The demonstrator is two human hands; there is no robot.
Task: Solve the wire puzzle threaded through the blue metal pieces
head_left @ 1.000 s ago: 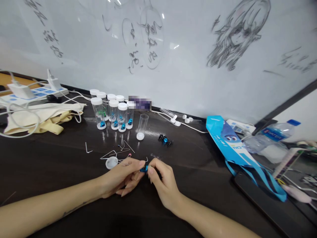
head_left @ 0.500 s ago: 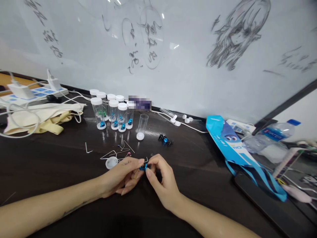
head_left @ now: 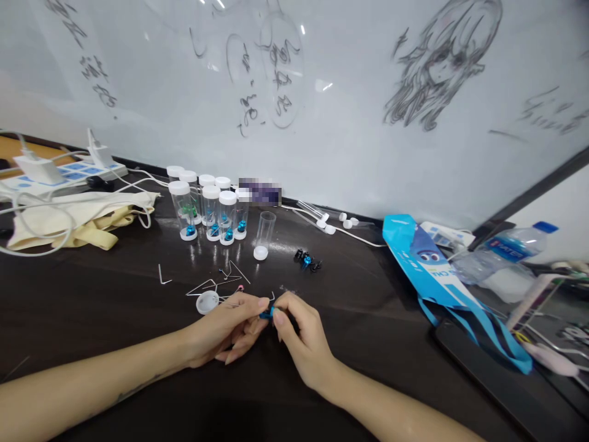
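Observation:
Between my two hands is a small shiny blue metal part [head_left: 267, 314], mostly covered by fingertips. My left hand [head_left: 232, 325] pinches its left end between thumb and fingers. From the right, my right hand [head_left: 301, 334] closes thumb and forefinger on the other end. A white cap [head_left: 207, 302] holding tiny bits lies by my left wrist, beside thin bent wires [head_left: 230, 273] and a small pink piece [head_left: 240, 288]. Just beyond my fingertips lies a small hex key [head_left: 271, 297]. Farther right is a cluster of black and blue small parts [head_left: 307, 261].
Several capped clear tubes [head_left: 228, 215] with blue parts inside stand at the back left. An uncapped tube [head_left: 265, 233] stands nearby. Another hex key [head_left: 162, 276] lies left. On the right are a blue bag [head_left: 409, 258], a water bottle [head_left: 515, 245] and a black slab [head_left: 497, 380].
My right hand has shifted slightly to the right, its fingertips turned a little around the blue part. My left hand stays nearly still.

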